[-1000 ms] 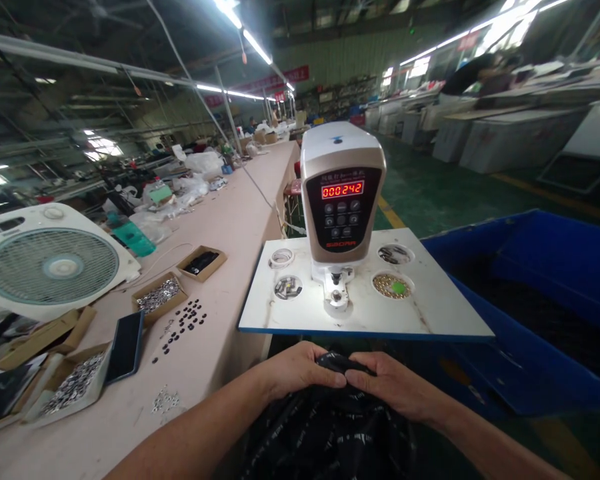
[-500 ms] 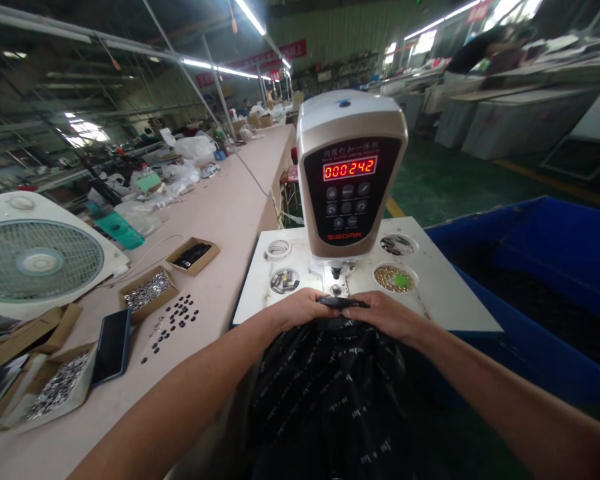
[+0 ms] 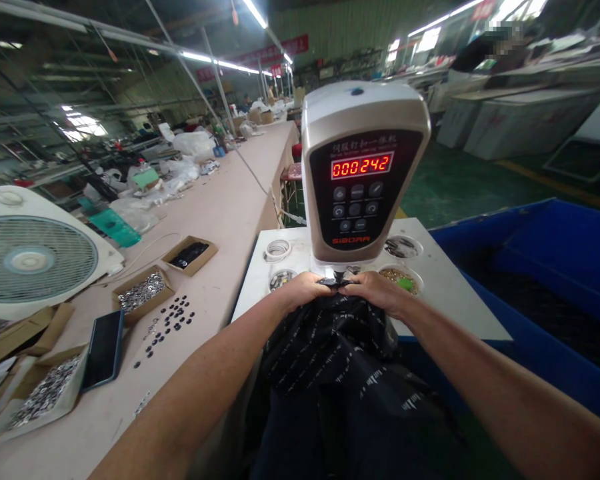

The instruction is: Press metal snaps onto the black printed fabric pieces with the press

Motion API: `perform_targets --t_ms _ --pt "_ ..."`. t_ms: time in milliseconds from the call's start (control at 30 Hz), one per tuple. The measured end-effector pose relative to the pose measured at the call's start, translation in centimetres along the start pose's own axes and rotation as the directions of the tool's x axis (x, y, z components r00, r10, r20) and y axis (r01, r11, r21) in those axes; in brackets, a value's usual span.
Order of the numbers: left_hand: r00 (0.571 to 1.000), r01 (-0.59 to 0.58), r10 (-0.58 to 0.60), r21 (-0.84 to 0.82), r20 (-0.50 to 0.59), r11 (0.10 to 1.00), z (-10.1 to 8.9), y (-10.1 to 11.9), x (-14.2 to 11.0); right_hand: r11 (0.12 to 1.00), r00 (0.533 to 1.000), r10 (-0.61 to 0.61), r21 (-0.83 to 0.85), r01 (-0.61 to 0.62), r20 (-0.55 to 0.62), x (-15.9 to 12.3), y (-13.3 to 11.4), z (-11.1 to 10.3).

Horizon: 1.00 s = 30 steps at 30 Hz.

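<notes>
Lying beneath the machine's head (image 3: 365, 110), an edge of black cloth (image 3: 330, 340) is pinched by the left hand (image 3: 304, 291) and right hand (image 3: 380, 292), close together. Placement is judged nearly done; whether anything is fixed cannot be told. Loose caps (image 3: 169, 325) are left on the bench (image 3: 223, 220).

Machine (image 3: 367, 107) — display (image 3: 362, 165) "000242" — brand lettering (image 3: 351, 241), seemingly "SIBORR".

Tube lights (image 3: 255, 13) hang in rows; a long pinkish surface (image 3: 225, 200) recedes at left. At right, pale cabinets (image 3: 535, 128) stand on green floor (image 3: 455, 183), bright windows (image 3: 429, 41) beyond. The dim far wall (image 3: 353, 37) is greenish, perhaps corrugated.
</notes>
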<state>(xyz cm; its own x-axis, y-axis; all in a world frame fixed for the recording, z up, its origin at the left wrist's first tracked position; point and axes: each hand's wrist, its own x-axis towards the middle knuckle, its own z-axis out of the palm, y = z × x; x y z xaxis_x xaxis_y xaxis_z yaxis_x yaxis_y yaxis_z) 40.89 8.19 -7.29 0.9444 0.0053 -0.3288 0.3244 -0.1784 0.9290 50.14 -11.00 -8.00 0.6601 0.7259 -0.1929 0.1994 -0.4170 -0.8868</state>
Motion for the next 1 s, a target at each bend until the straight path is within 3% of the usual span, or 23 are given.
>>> perform_targets --t_ms 267,467,667,800,1000 --pt "0.998 0.045 -0.047 -0.042 -0.033 0.998 0.0 -0.5 0.7 0.996 0.999 0.012 0.092 -0.015 0.036 0.9 0.6 0.0" --pt "0.994 0.113 -0.112 -0.142 0.018 0.983 -0.2 -1.0 1.0 0.993 0.999 0.035 0.115 -0.036 0.007 1.2 1.2 0.0" --pt "0.984 0.177 -0.171 -0.197 0.048 0.964 -0.3 -1.1 1.1 0.992 0.999 -0.041 0.115 0.045 -0.031 0.5 1.7 0.1" --pt "0.98 0.199 -0.191 -0.198 0.058 0.96 -0.3 -1.0 1.3 0.994 0.979 -0.111 -0.007 0.111 -0.173 0.4 2.3 1.0" --pt "0.99 0.139 -0.14 -0.108 -0.001 0.984 -0.6 -1.5 0.8 0.962 0.901 -0.215 -0.24 0.129 -0.378 0.2 2.6 2.5"
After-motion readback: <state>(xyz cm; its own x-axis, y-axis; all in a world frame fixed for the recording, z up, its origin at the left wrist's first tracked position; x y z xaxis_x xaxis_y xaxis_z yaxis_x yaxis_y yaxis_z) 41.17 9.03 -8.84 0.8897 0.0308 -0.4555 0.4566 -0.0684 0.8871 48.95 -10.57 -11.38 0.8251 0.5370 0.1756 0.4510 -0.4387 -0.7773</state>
